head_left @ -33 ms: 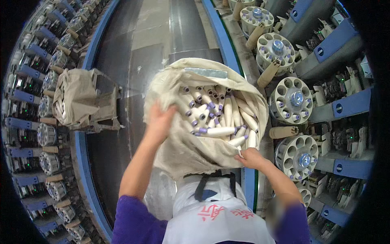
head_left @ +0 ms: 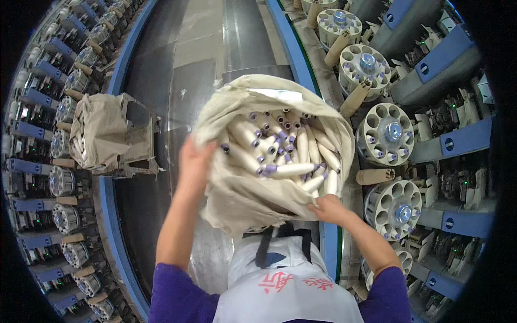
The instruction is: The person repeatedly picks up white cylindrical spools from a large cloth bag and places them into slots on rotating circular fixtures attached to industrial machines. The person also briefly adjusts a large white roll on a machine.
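Observation:
A beige cloth sack point(head_left: 237, 207) sits in front of me, its mouth spread wide. Inside lie many white yarn bobbins point(head_left: 293, 170) with purple tube ends, pointing in mixed directions. My left hand point(head_left: 195, 161) is at the sack's left rim; motion blurs its fingers, but the cloth there follows it. At the near right rim, my right hand point(head_left: 328, 208) is closed with the cloth pinched in its fingers. A pale, shiny strip point(head_left: 276, 95) shows at the far rim. What carries the sack is hidden beneath it.
Winding machines with round bobbin magazines point(head_left: 385, 133) line the right side; a similar row point(head_left: 63, 180) runs along the left. At the left stands a frame cart point(head_left: 141, 142) with another cloth sack point(head_left: 102, 129). Blue rails point(head_left: 114, 237) edge the dark aisle floor point(head_left: 151, 70).
My left hand has moved left, and the left rim has drawn outward with it, uncovering more bobbins. My right hand has shifted slightly left, still holding the cloth.

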Demonstrator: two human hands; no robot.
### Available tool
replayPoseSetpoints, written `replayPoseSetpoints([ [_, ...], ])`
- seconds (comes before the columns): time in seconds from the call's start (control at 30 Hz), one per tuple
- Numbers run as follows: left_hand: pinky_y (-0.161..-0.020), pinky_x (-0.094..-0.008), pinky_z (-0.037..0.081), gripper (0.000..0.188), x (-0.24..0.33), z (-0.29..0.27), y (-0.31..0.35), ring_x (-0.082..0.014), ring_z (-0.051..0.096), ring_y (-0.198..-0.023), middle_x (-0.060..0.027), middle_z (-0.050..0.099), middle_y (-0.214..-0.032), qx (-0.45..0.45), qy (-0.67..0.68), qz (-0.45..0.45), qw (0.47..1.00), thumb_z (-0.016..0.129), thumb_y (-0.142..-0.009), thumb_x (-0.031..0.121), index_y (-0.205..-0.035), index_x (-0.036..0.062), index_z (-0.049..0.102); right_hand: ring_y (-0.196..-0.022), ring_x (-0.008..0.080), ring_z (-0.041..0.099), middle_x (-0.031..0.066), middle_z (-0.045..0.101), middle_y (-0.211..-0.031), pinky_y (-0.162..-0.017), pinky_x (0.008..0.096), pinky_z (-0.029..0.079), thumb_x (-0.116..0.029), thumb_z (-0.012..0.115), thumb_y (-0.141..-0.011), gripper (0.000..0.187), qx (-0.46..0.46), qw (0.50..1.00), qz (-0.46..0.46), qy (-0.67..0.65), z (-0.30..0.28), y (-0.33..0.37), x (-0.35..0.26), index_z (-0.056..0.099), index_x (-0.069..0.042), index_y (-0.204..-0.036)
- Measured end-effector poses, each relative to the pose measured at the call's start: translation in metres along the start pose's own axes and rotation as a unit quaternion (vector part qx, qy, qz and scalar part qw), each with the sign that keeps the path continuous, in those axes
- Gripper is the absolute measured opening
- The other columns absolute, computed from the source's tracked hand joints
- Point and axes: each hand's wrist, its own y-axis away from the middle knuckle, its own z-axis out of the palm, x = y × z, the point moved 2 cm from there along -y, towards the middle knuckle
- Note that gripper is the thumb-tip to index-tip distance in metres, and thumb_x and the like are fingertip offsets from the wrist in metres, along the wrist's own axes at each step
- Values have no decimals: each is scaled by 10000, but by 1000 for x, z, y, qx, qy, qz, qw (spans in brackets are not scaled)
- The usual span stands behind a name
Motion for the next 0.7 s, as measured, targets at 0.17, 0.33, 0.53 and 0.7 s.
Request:
replayPoseSetpoints([
  [0.17,-791,-338,507,289,-73,-70,-49,-199,619,-900,-109,629,-1021,198,83,-93,972,593,-861,65,-1139,-7,554,-722,301,667,116,677,-721,-667,434,512,-120,607,-684,96,-2,946,-306,105,34,-74,-66,686,-85,-725],
  [0.33,-844,-371,469,342,-151,-44,-65,-294,624,-940,-192,641,-1065,241,-405,-66,880,631,-840,138,-1116,-55,574,-749,323,663,117,672,-744,-665,451,510,-193,607,-739,131,-21,973,-225,56,48,-139,-53,654,-73,-761],
  [0.53,-703,-380,513,326,-147,6,-87,-299,619,-787,-179,606,-941,141,-250,-125,950,625,-897,247,-995,-63,591,-918,318,618,158,631,-920,-828,433,476,-227,655,-777,214,35,958,-250,-135,1,-172,-36,641,-52,-899],
  [0.7,-499,-326,480,357,-181,37,-199,-214,563,-532,-107,565,-694,243,38,-323,914,603,-914,274,-1006,-67,549,-1199,393,470,156,535,-1241,-1000,543,361,-129,590,-781,335,318,921,-206,93,-50,-225,15,636,-100,-1111],
])
